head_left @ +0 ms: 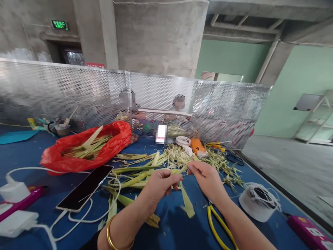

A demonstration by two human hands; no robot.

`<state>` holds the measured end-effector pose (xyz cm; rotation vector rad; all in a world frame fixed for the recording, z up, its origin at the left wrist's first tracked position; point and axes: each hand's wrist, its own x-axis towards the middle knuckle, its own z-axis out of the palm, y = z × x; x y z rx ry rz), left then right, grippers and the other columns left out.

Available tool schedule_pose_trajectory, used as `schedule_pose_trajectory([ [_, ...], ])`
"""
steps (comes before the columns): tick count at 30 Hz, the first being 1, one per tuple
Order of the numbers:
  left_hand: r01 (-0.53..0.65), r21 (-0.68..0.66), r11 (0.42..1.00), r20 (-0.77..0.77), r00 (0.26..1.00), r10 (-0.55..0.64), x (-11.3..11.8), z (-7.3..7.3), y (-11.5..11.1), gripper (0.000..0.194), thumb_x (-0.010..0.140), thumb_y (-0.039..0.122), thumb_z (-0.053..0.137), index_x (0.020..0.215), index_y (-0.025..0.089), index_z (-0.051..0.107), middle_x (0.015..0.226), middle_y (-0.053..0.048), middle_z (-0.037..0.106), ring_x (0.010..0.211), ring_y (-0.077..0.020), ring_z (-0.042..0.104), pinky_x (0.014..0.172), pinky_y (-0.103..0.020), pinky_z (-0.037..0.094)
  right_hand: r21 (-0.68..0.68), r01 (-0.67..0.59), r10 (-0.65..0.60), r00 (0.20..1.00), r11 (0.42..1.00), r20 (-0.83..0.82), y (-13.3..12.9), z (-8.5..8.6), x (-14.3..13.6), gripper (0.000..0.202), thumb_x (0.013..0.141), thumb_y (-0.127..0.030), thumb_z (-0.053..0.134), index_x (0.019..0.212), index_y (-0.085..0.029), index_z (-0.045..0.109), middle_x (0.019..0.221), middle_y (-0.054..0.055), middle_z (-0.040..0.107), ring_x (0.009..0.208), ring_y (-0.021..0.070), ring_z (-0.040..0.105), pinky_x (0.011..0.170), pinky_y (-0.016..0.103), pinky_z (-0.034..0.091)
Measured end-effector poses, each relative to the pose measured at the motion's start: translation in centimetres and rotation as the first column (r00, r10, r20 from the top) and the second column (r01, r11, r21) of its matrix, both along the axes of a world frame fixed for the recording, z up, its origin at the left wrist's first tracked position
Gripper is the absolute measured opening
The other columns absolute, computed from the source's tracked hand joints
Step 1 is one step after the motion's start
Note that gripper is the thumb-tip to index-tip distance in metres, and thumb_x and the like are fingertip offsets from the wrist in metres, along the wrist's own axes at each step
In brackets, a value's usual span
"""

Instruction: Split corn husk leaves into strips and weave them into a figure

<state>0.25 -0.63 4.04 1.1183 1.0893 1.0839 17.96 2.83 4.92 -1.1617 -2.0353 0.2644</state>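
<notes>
My left hand [162,182] is closed, thumb pressed over the fingers, on a pale green strip of corn husk [186,203]. One end of the strip hangs down between my hands over the blue table. My right hand [204,175] pinches the strip's other end, just right of my left hand and slightly higher. Behind and left of my hands lie loose husk leaves [140,178]. A pile of short husk scraps [179,156] lies beyond my fingers. Yellow-handled pliers [215,225] rest below my right wrist, partly hidden by the forearm.
A red plastic bag [85,161] of husks stands left, near a phone [85,187] with white cables. At right sit a spool of white cord [258,205] and a purple power strip [309,231]. Behind a perforated metal screen [161,86] two people sit.
</notes>
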Motion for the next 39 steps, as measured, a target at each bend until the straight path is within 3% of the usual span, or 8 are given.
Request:
schedule_pose_trajectory([
  [6,0.011,-0.031,0.999,0.007,1.000,-0.011,0.2,0.6,-0.5,0.025,0.069,0.037,0.072,0.070,0.012,0.072,0.046,0.001,0.054,0.035,-0.0020,0.029,0.039,-0.019,0.015,0.237,0.128,-0.134,0.991,0.963,0.012,0.4,-0.7,-0.1,0.026,0.093,-0.026,0.043,0.080,-0.021,0.065,0.077,0.003,0.068,0.076,0.0188,0.061,0.083,0.035,0.042],
  [10,-0.094,-0.005,0.996,0.117,0.989,0.094,-0.1,1.2,-0.5,0.024,0.071,0.036,0.072,0.069,0.012,0.070,0.062,-0.003,0.065,0.042,-0.0036,0.044,0.040,-0.016,0.026,0.515,0.252,-0.192,0.967,0.819,-0.168,-1.0,0.1,-0.1,0.027,0.089,-0.025,0.052,0.113,-0.017,0.060,0.112,0.015,0.063,0.105,0.0280,0.057,0.088,0.042,0.043],
  [14,-0.126,-0.013,0.992,0.285,0.950,0.125,-0.6,1.4,-0.4,0.018,0.073,0.030,0.070,0.080,0.013,0.072,0.088,-0.009,0.072,0.069,-0.0119,0.063,0.059,-0.019,0.046,0.675,-0.008,0.141,0.980,0.738,-0.142,-3.8,0.3,-1.4,0.012,0.084,-0.011,0.055,0.087,-0.021,0.062,0.077,0.005,0.063,0.074,0.0187,0.058,0.070,0.032,0.045],
  [19,-0.139,0.003,0.990,0.348,0.929,0.130,-0.1,0.7,-0.3,0.022,0.070,0.031,0.073,0.081,0.012,0.071,0.091,-0.011,0.074,0.080,-0.0168,0.066,0.075,-0.025,0.050,0.018,-0.138,0.139,0.977,0.990,-0.165,-4.1,-2.8,-4.8,0.016,0.089,-0.028,0.053,0.079,-0.020,0.063,0.076,0.003,0.064,0.069,0.0160,0.057,0.061,0.025,0.041],
  [23,-0.155,-0.009,0.988,0.331,0.932,0.149,0.0,0.4,-0.2,0.024,0.067,0.032,0.075,0.082,0.014,0.071,0.091,-0.011,0.074,0.093,-0.0214,0.066,0.079,-0.028,0.049,-0.276,-0.243,0.141,0.929,0.930,-0.343,-3.4,-4.0,-5.8,0.027,0.088,-0.031,0.049,0.066,-0.018,0.057,0.063,0.000,0.058,0.060,0.0135,0.049,0.056,0.024,0.036],
  [31,-0.231,0.019,0.973,0.357,0.911,0.209,-0.7,0.6,0.4,0.026,0.064,0.033,0.079,0.078,0.013,0.071,0.090,-0.010,0.074,0.087,-0.0189,0.067,0.085,-0.029,0.048,-0.362,-0.361,0.235,0.907,0.859,-0.349,-5.2,-2.4,-5.5,0.029,0.087,-0.028,0.050,0.061,-0.017,0.056,0.059,-0.001,0.054,0.061,0.0123,0.049,0.058,0.022,0.036],
  [36,-0.196,0.019,0.980,0.355,0.918,0.177,-0.9,0.8,0.4,0.023,0.066,0.031,0.078,0.077,0.013,0.070,0.085,-0.007,0.073,0.072,-0.0135,0.065,0.073,-0.025,0.051,0.007,-0.182,0.182,0.977,0.983,-0.108,-5.0,-1.9,-4.6,0.022,0.090,-0.028,0.048,0.073,-0.019,0.058,0.073,0.002,0.060,0.069,0.0162,0.054,0.062,0.025,0.040],
  [39,-0.122,-0.028,0.992,0.393,0.911,0.123,-0.9,1.2,0.0,0.022,0.064,0.030,0.078,0.075,0.015,0.066,0.081,-0.004,0.071,0.067,-0.0125,0.063,0.065,-0.024,0.050,0.333,0.101,-0.060,0.989,0.938,-0.132,-4.0,-1.2,-3.4,0.023,0.088,-0.036,0.054,0.103,-0.019,0.059,0.101,0.011,0.063,0.095,0.0249,0.056,0.082,0.035,0.042],
])
